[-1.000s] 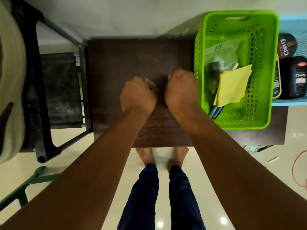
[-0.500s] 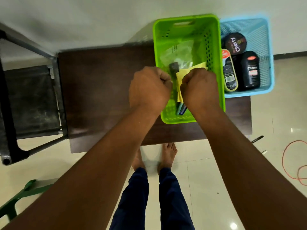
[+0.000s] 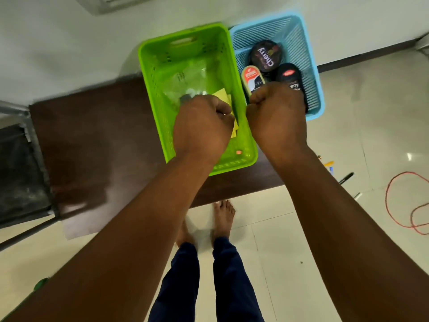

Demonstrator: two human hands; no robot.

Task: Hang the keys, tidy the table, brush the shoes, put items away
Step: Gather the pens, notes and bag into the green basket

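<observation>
A green basket (image 3: pixel 153 94) stands on the dark brown table (image 3: pixel 97 145), with a yellow cloth (image 3: pixel 222 97) and a clear plastic bag (image 3: pixel 190 77) inside. Touching its right side is a blue basket (image 3: pixel 311 66) holding a round polish tin (image 3: pixel 265 54), a shoe-polish sponge (image 3: pixel 251 77) and a black polish bottle (image 3: pixel 289 75). My left hand (image 3: pixel 202 126) hovers as a fist over the green basket. My right hand (image 3: pixel 276 115) is a fist above the two baskets' shared edge. Nothing shows inside either fist.
A dark chair (image 3: pixel 21 173) with a metal frame stands left of the table. A white wall rises behind the baskets. On the tiled floor at right lie a red cord (image 3: pixel 394 205), a pen (image 3: pixel 346 177) and small bits. My bare feet (image 3: pixel 222 217) stand at the table's front edge.
Both fists have moved right from the bare tabletop, the left over the green basket and the right to the edge of the blue one. The view has swung right with them.
</observation>
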